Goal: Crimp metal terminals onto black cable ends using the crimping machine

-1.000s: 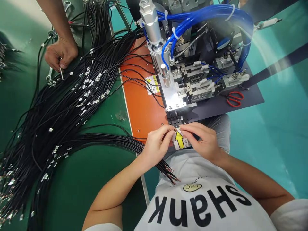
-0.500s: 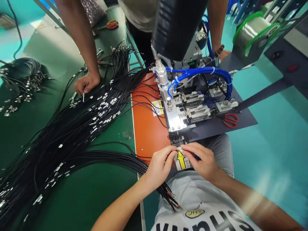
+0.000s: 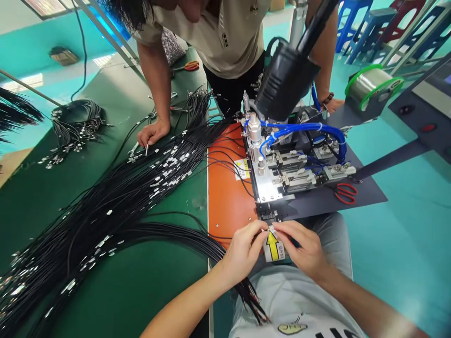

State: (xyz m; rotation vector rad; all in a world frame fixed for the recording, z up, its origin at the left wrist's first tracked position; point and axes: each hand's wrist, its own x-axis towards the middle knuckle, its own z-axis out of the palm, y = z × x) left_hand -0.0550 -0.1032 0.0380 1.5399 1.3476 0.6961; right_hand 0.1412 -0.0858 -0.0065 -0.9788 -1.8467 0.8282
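In the head view, my left hand (image 3: 244,249) is closed in a pinch at the front end of the machine's track, above a label with a yellow arrow (image 3: 272,246). A thin black cable (image 3: 220,237) runs across the orange plate into this hand. Opposite it, my right hand (image 3: 305,245) pinches at the same spot, its fingertips nearly meeting the left ones. Whatever lies between the fingertips is too small to make out. Under my left wrist, a bundle of black cables (image 3: 183,234) hangs over the table edge with stripped ends (image 3: 256,310) by my lap.
The bench machine (image 3: 271,180) with blue air hoses (image 3: 306,126) stands ahead. Red-handled scissors (image 3: 346,193) and a wire spool (image 3: 375,87) are at right. Many black cables (image 3: 116,206) cover the green table (image 3: 141,291). A co-worker's hand (image 3: 153,133) rests there, holding a small white stick.
The view has shifted, so the scene sits lower and further right, showing more of the co-worker. Both my hands keep their pinch at the track's front.
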